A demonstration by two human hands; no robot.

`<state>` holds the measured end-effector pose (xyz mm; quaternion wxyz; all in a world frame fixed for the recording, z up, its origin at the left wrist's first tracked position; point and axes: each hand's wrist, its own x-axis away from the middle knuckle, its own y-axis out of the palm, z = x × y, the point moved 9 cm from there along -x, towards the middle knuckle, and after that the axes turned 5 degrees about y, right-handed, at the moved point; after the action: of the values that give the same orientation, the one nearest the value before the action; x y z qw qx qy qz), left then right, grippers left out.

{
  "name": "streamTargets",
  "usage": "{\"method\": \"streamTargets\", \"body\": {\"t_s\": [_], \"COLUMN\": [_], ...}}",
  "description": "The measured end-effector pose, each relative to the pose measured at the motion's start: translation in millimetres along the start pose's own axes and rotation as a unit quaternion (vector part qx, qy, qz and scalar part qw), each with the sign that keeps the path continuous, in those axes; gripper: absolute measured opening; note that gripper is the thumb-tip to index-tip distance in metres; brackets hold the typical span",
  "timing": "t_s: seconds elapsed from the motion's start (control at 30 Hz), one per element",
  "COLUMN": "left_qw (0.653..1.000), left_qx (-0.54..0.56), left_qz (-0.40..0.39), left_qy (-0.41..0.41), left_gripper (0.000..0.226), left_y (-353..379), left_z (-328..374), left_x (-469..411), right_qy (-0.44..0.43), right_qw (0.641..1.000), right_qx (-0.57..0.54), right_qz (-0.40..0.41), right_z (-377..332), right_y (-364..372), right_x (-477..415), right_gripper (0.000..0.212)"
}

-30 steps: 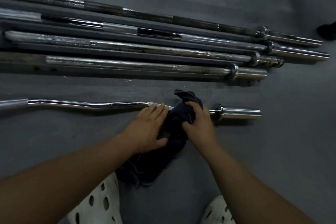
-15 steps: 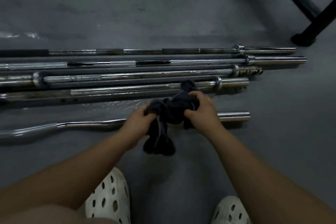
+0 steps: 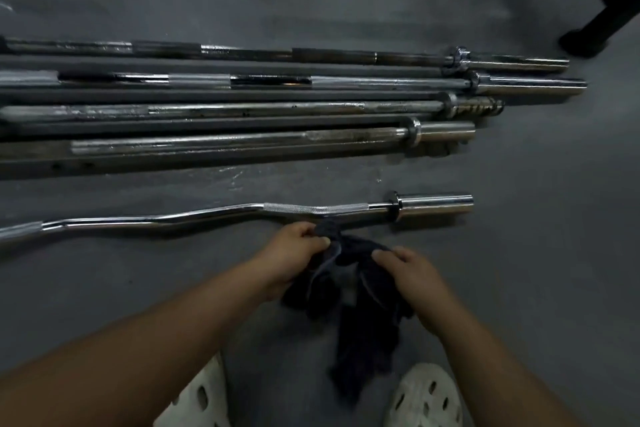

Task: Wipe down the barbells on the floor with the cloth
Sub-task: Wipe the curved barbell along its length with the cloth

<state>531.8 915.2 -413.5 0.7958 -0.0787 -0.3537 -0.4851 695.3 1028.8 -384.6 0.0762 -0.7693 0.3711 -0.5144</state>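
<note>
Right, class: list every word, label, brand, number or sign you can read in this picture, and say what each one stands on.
No text can be read anywhere in this view.
The curl bar, the straight bars, the cloth, the shoes and the floor show no legible words, numbers or logos.
If the bar ends carry any stamped marks, they are too small and dim to tell.
</note>
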Motion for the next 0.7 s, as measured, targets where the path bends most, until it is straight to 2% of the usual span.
{"method": "streamTargets", "body": {"t_s": [0.07,0.1,0.17,0.23,0.27,0.3,0.33,0.4,0.43,0.47,0.5,0.57,0.63,0.7], "left_qw": [0.993,0.985,0.963,0.960,0.979,0.996,0.983,0.877,0.813,0.756,0.720,0.680,0.675,0.674], "left_qx": [0.104,0.140,0.196,0.192,0.123,-0.002,-0.164,-0.431,-0.528,-0.602,-0.654,-0.708,-0.715,-0.715], "left_qz": [-0.051,-0.091,-0.166,-0.180,-0.148,-0.089,-0.027,0.037,0.049,0.053,0.036,0.004,-0.008,-0.007], "left_qy": [-0.031,-0.052,-0.084,-0.097,-0.064,-0.001,0.084,0.211,0.243,0.250,0.229,0.188,0.185,0.183], "left_gripper": [0.025,0.032,0.045,0.045,0.039,0.036,0.040,0.050,0.055,0.062,0.073,0.094,0.104,0.107], "left_y": [19,29,43,38,25,2,-21,-48,-57,-65,-71,-77,-75,-76], "left_z": [-6,-6,0,5,9,17,29,47,42,31,15,-12,-20,-18], "left_x": [3,7,13,12,5,-6,-14,-17,-21,-23,-25,-26,-25,-24], "right_qy": [0.023,0.016,-0.037,-0.073,-0.087,-0.107,-0.126,-0.156,-0.159,-0.153,-0.145,-0.122,-0.141,-0.202], "right_qw": [0.984,0.975,0.981,0.990,0.991,0.990,0.987,0.969,0.963,0.961,0.957,0.939,0.920,0.896], "right_qx": [-0.172,-0.210,-0.172,-0.110,-0.094,-0.088,-0.080,-0.019,0.025,0.077,0.136,0.257,0.331,0.380], "right_qz": [-0.039,-0.064,-0.077,-0.058,-0.033,0.007,0.067,0.189,0.215,0.218,0.210,0.193,0.156,0.109], "right_z": [3,-1,-16,-26,-33,-40,-48,-59,-61,-63,-62,-64,-71,-78], "right_y": [26,38,49,40,27,9,-12,-43,-42,-31,-10,40,83,94], "right_x": [-7,-9,-10,-15,-17,-22,-24,-33,-41,-48,-55,-53,-41,-30], "right_gripper": [0.041,0.051,0.051,0.041,0.036,0.032,0.029,0.033,0.042,0.054,0.063,0.071,0.074,0.075]}}
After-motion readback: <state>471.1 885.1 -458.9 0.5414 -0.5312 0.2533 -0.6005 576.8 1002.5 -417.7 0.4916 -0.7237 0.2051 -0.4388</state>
